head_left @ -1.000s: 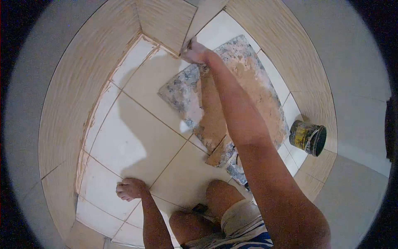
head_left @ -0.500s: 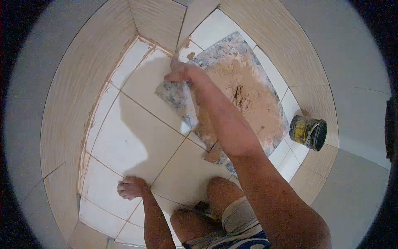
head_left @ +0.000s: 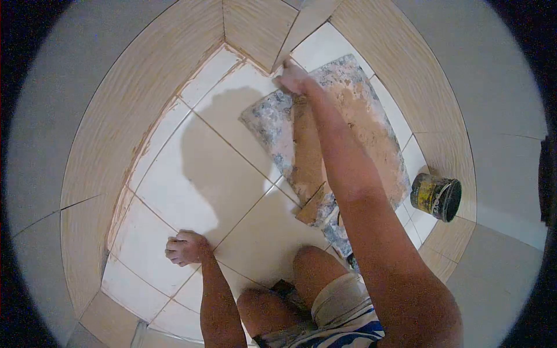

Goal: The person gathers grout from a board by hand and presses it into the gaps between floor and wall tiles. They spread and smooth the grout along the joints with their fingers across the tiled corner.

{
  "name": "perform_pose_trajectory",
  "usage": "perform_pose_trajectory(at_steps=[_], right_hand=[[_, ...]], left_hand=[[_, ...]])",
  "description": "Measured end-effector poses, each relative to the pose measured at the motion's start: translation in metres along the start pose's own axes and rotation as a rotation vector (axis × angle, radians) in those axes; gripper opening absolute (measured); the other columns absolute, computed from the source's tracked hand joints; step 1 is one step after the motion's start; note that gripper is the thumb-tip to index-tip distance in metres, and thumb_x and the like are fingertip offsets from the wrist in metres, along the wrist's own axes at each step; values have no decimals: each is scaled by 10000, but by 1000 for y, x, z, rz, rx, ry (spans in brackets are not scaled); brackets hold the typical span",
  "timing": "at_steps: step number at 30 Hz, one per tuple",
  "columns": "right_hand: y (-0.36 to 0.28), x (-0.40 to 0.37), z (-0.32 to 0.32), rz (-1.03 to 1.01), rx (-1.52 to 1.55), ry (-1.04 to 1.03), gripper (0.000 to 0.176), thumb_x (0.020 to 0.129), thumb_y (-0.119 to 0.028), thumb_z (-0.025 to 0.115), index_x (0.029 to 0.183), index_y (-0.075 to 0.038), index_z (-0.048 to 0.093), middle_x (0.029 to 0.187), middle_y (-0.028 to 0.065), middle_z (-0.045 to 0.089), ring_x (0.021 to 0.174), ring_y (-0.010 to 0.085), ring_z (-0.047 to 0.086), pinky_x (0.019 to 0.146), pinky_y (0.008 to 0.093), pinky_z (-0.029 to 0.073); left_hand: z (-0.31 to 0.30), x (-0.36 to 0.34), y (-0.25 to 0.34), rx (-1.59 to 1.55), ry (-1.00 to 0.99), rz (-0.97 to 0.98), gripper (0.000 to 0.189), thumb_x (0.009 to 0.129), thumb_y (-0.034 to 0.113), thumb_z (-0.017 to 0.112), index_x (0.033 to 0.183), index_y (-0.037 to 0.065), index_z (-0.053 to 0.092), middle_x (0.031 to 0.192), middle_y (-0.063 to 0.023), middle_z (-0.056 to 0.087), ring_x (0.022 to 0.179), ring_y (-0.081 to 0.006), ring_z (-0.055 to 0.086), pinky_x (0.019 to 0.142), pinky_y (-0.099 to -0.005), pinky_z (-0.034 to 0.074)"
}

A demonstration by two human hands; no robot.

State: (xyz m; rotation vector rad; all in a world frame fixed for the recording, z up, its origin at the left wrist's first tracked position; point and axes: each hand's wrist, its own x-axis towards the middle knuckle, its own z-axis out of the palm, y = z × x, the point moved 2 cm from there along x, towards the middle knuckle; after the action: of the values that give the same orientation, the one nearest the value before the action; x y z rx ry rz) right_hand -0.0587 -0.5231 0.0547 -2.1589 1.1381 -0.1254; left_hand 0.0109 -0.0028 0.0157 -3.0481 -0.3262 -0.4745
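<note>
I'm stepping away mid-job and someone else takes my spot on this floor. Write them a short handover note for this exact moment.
The left hand is curled in a fist, knuckles on a white floor tile, with nothing visible in it.
The right hand is stretched to the far corner, at the top edge of the mottled slab; I cannot tell if it grips anything.
The slab lies flat on the floor, smeared with brown paste. An open tin sits by the right wall.
Apparently done: brown filler lines the floor edge at the left wall.
Probably left: the paste on the slab.

White tiled floor (head_left: pixel 197 185) carries a smeared speckled slab (head_left: pixel 377 127) and a tipped can (head_left: pixel 436 197).
</note>
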Motion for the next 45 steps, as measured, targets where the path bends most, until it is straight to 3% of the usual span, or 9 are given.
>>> perform_pose_trajectory(at_steps=[8, 10, 14, 17, 27, 30, 32, 35, 45], right_hand=[[4, 19, 68, 52, -349, -63, 1012, 720, -363, 626, 1365, 149, 37, 1296, 321, 441, 1218, 404, 447, 1026, 369, 380], [-33, -10, 52, 155, 418, -69, 1054, 726, -341, 632, 1369, 145, -47, 1288, 346, 430, 1221, 444, 424, 1037, 393, 354], [-45, -15, 78, 255, 685, 111, 1061, 731, -296, 653, 1395, 88, -81, 1271, 368, 427, 1207, 466, 426, 1037, 421, 341], [-49, -17, 90, 270, 611, 409, 1020, 723, -212, 672, 1428, 37, -22, 1240, 323, 476, 1146, 378, 505, 991, 374, 382], [-45, -27, 95, 418, 459, 404, 710, 762, -241, 659, 1331, 19, 325, 1221, 253, 526, 1151, 395, 499, 994, 413, 375], [-18, -22, 99, 296, 594, 872, 452, 797, -227, 610, 1204, -73, 488, 983, 114, 618, 853, 278, 613, 763, 360, 493], [-38, -51, 65, 176, 1778, 324, 225, 821, -198, 558, 1044, -188, 531, 709, -26, 527, 532, 107, 479, 483, 243, 408], [-64, -54, 55, 153, 2136, 463, 95, 824, -187, 531, 875, -247, 478, 586, -80, 378, 423, 37, 291, 370, 196, 238], [-76, -31, 67, -190, 2512, 408, 151, 887, -201, 512, 750, -219, 452, 591, -69, 418, 394, 64, 317, 345, 226, 267]], left_hand=[[0, -1, 1, -6, -10, 7, 239, 833, 292, 470, 999, 128, 519, 1115, -108, 463, 974, -313, 468, 766, -482, 384], [-1, -2, 1, -5, -30, -4, 247, 837, 298, 462, 1004, 124, 519, 1117, -109, 464, 981, -317, 468, 772, -483, 385], [6, -1, -4, 11, 48, 49, 303, 833, 371, 484, 1001, 121, 513, 1035, -135, 499, 934, -351, 499, 703, -489, 423], [10, 1, -7, 48, -5, 47, 318, 840, 385, 476, 1006, 115, 508, 1019, -142, 509, 934, -348, 504, 699, -490, 425], [-5, -3, 3, 29, -20, 0, 295, 844, 344, 428, 975, 92, 509, 1007, -139, 484, 912, -334, 484, 699, -486, 406], [4, -2, -3, 52, 7, 19, 279, 850, 354, 422, 956, 108, 501, 987, -123, 480, 901, -320, 487, 676, -481, 413], [1, -4, -1, 62, 55, 57, 247, 855, 347, 428, 946, 127, 494, 954, -106, 481, 867, -307, 497, 654, -471, 421], [-1, -4, 0, 151, 43, 130, 220, 858, 326, 438, 946, 131, 488, 940, -98, 478, 832, -304, 503, 632, -454, 428], [11, -5, -4, 169, 164, 82, 229, 873, 336, 446, 948, 122, 485, 909, -87, 469, 818, -290, 505, 613, -445, 447]])
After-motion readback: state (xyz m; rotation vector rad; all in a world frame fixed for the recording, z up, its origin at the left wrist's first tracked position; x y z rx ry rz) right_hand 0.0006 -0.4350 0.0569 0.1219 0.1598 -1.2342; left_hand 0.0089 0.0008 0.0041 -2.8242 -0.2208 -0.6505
